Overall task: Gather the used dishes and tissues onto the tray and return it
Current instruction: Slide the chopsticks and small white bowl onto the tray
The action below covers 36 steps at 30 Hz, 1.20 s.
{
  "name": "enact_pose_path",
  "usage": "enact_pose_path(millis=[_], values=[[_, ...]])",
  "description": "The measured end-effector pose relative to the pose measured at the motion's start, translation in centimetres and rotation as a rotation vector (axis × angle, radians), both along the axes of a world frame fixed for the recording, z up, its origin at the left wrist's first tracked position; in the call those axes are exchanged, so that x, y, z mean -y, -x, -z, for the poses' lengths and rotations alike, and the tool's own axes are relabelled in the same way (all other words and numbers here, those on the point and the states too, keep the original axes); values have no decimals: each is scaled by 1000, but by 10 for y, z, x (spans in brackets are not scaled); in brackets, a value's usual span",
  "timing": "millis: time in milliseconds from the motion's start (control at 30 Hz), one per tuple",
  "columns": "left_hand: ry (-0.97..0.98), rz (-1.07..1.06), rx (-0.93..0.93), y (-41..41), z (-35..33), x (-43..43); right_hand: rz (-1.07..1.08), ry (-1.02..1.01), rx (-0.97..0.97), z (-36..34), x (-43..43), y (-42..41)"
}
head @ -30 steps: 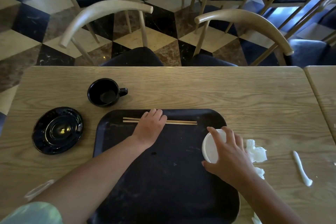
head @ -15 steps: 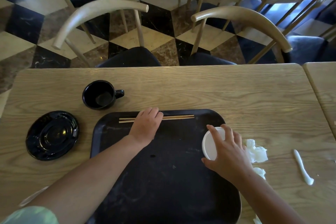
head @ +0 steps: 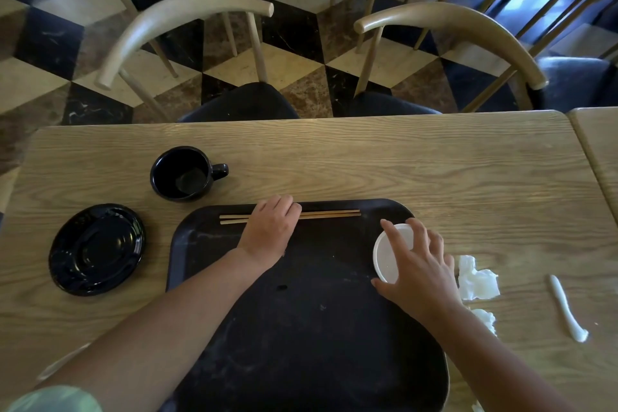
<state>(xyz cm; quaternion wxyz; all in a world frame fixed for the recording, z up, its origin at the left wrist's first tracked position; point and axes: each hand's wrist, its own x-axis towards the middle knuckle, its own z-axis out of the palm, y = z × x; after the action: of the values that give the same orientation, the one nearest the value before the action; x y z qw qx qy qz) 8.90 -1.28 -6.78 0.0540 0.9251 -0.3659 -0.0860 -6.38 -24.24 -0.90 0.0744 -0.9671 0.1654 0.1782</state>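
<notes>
Wooden counter (head: 434,170) carries a black plastic tray (head: 301,328); left hand (head: 271,231) rests flat across two wooden chopsticks (head: 329,214), right hand (head: 418,271) grips a white round cup (head: 386,256).

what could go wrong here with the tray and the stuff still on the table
The white cup sits at the tray's right edge under the right hand; a nudge could tip it onto the table. The chopsticks lie loose near the tray's far rim by the left hand and may roll off when it is lifted. The tissues and the black mug are still off the tray and could be left behind.
</notes>
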Motion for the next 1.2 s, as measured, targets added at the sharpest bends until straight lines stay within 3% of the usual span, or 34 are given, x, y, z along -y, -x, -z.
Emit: enact_pose_path(millis=[633, 867, 1067, 1200], values=[[-90, -28, 44, 1, -2, 6, 5, 17, 13, 13, 9, -15], [-161, -202, 43, 20, -26, 15, 7, -39, -121, -5, 8, -20], [-152, -326, 26, 54, -64, -21, -85, -41, 20, -42, 1, -7], [-99, -402, -32, 80, -90, -56, -177, -53, 13, -58, -14, -3]])
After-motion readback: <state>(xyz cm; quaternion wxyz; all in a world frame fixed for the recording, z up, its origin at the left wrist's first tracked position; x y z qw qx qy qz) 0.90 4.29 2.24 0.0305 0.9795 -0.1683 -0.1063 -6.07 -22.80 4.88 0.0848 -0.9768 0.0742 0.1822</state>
